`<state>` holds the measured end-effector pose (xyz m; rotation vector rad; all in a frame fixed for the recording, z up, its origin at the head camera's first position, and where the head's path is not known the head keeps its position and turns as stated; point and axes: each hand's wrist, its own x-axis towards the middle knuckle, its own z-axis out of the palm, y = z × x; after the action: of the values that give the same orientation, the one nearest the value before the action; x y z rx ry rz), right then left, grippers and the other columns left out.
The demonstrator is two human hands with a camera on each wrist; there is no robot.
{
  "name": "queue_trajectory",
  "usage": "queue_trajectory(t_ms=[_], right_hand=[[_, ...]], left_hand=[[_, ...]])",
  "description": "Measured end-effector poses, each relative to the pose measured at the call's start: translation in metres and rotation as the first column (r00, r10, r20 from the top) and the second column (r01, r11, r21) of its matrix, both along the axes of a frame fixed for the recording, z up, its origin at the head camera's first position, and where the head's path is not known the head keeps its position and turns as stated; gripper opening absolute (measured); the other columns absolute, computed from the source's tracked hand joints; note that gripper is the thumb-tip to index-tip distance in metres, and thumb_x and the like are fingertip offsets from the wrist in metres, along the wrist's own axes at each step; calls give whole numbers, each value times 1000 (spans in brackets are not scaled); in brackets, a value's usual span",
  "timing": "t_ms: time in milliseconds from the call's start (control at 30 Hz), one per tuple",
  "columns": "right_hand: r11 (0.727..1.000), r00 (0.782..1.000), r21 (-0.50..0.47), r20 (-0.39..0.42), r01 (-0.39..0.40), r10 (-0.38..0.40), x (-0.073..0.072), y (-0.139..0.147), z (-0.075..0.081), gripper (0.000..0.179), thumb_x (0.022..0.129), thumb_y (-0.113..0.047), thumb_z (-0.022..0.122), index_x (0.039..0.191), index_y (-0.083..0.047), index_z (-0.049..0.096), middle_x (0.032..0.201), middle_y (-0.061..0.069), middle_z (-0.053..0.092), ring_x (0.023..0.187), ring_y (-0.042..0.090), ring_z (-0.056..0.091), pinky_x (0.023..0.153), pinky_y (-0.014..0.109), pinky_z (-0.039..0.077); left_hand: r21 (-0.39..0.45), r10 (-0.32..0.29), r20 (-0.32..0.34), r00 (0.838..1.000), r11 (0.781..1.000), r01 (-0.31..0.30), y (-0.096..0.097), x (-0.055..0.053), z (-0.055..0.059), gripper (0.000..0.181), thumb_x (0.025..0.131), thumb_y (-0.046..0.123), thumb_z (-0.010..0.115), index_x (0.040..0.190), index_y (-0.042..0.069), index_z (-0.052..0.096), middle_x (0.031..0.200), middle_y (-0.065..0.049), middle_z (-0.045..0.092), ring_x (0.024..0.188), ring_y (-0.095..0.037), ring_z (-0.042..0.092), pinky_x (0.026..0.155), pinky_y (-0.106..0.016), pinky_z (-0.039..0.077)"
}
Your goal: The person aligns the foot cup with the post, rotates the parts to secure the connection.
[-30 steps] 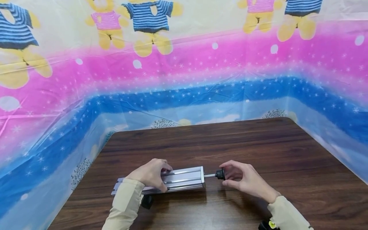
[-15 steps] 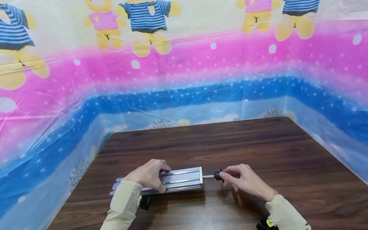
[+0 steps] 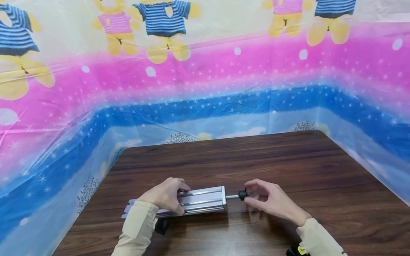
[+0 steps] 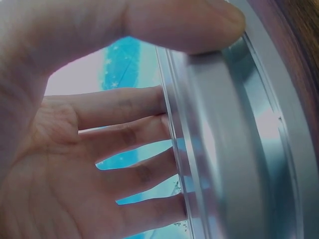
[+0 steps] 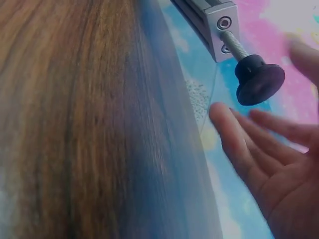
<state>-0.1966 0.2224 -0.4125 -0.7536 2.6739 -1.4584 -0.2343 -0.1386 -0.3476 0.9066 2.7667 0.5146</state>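
Note:
My left hand (image 3: 166,195) grips a silver aluminium profile (image 3: 205,199) across its top. In the left wrist view the thumb presses one side of the grooved profile (image 4: 224,139), while the fingers reach to the other side. From the end plate (image 5: 227,30) a threaded rod (image 5: 236,45) sticks out, carrying a black levelling foot (image 5: 261,82) with a round base. Around that foot, but apart from it in the right wrist view, my right hand (image 3: 272,199) has its thumb and fingers spread.
Both hands work over a dark wood-grain table (image 3: 256,160). A patterned cloth (image 3: 205,89) hangs behind and beside it. Black wrist devices show under the left cuff (image 3: 161,225) and at the right cuff (image 3: 293,250).
My right hand pinched the black foot half a second ago; its thumb and fingers are now spread off it. The left hand keeps its grip on the profile.

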Motion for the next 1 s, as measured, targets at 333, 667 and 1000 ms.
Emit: queue_trajectory(t_ms=[333,667,1000], right_hand=[[994,994,-81,-93,-67,59,-2,3,-4,45,88,-19,79,130,-20,62,117,7,70,90,10,72,75,30,60],[999,999,0,-5,-52,52,-2,4,-3,35,99,-29,65,122,-3,68,97,5,75,81,13,72,74,27,57],[999,996,45,83,-19,15,-5,1,0,45,108,-39,43,98,-9,75,78,-2,75,58,21,67,57,34,55]], left_hand=[[0,9,-11,1000,1000,-9,2,0,0,60,60,12,86,117,0,73,122,-14,67,102,-23,62,84,-41,52],[-1,4,0,1000,1000,-4,2,-1,1,60,62,11,87,119,-2,72,123,-16,67,104,-25,63,86,-44,53],[-8,-15,1,1000,1000,15,4,-1,-1,59,61,11,86,118,0,73,122,-15,66,102,-24,62,86,-43,53]])
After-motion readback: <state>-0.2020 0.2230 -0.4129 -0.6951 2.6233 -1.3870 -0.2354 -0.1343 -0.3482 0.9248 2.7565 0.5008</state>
